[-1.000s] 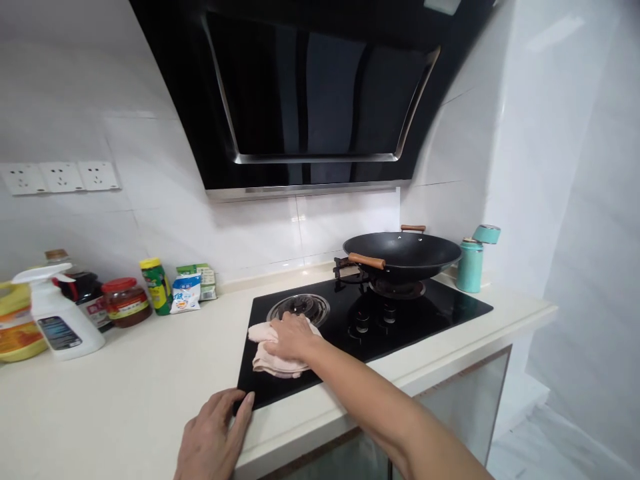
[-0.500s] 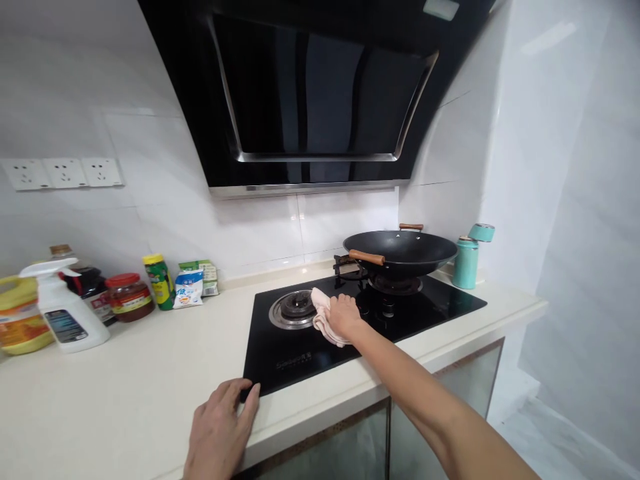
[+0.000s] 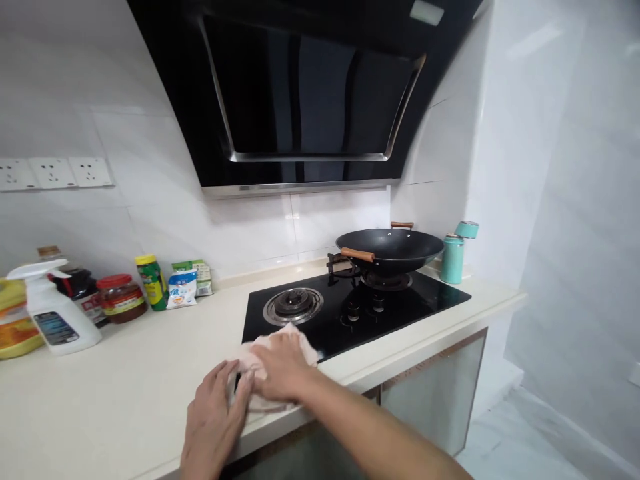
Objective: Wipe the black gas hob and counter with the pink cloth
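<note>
My right hand (image 3: 281,367) presses a pale pink cloth (image 3: 305,342) against the front left corner of the black gas stove (image 3: 327,337), its fingers gripping the bunched fabric. Beside it, my left hand (image 3: 213,410) rests on the counter with thumb and fingers apart. Its fingertips reach the left edge of the cloth; whether they touch it is hard to tell. The left burner (image 3: 293,305) is bare, just behind the cloth. Over the right burner sits a black wok (image 3: 395,250) with wooden handles.
On the left of the counter (image 3: 135,380) stand a white spray bottle (image 3: 63,317), a red-lidded jar (image 3: 121,300), a yellow-capped container (image 3: 151,283) and small packets (image 3: 183,289). A turquoise flask (image 3: 453,260) stands right of the wok. The range hood (image 3: 310,100) hangs above.
My right hand has brought the cloth from beside the left burner to the stove's front left corner, next to my left hand. My left hand stays near the same place.
</note>
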A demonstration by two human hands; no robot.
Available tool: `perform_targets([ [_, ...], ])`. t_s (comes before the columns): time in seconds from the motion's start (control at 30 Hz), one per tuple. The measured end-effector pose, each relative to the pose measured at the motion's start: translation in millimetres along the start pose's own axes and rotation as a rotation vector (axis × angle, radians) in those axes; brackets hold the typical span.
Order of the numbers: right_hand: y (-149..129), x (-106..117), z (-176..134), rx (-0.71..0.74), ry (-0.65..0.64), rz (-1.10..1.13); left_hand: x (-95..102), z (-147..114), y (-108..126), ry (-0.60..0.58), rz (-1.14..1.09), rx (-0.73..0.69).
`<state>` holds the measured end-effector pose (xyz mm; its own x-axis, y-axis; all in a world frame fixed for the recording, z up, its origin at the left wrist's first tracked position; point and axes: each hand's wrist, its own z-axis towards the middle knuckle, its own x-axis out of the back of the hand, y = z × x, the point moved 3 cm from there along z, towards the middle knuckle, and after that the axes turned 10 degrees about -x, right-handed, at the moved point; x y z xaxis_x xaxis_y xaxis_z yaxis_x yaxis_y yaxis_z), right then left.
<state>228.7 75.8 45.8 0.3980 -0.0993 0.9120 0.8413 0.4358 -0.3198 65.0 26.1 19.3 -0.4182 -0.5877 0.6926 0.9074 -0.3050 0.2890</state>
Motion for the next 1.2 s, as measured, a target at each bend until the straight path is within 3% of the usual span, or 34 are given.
perform_targets([
  [0.07, -13.6, -0.8, -7.2, 0.081, 0.040, 0.003, 1.4, 0.9, -5.6, 0.010, -0.039, -0.007],
  [0.13, -10.3, 2.8, -11.8, 0.134, 0.054, 0.010, 4.1, 1.8, -8.9, 0.019, -0.064, 0.006],
  [0.27, 35.5, 21.5, -22.5, 0.165, 0.070, 0.043, 9.3, 4.0, -7.7, -0.016, -0.066, 0.076],
  [0.53, 164.8, 74.6, -82.7, -0.152, 0.193, 0.038, 7.5, 6.0, 4.1, -0.185, 0.005, 0.114],
  [0.83, 288.0, 121.7, -132.0, -0.566, 0.330, -0.209, 4.8, 4.9, 4.4, -0.293, 0.076, 0.081],
  [1.0, 314.4, 136.9, -128.0, -0.808, 0.315, -0.346, 3.4, 6.7, 8.0, -0.289, 0.119, 0.052],
  [1.2, 319.3, 143.0, -80.4, -0.782, 0.229, -0.367, -2.5, 5.1, 1.3, -0.280, 0.119, 0.040],
])
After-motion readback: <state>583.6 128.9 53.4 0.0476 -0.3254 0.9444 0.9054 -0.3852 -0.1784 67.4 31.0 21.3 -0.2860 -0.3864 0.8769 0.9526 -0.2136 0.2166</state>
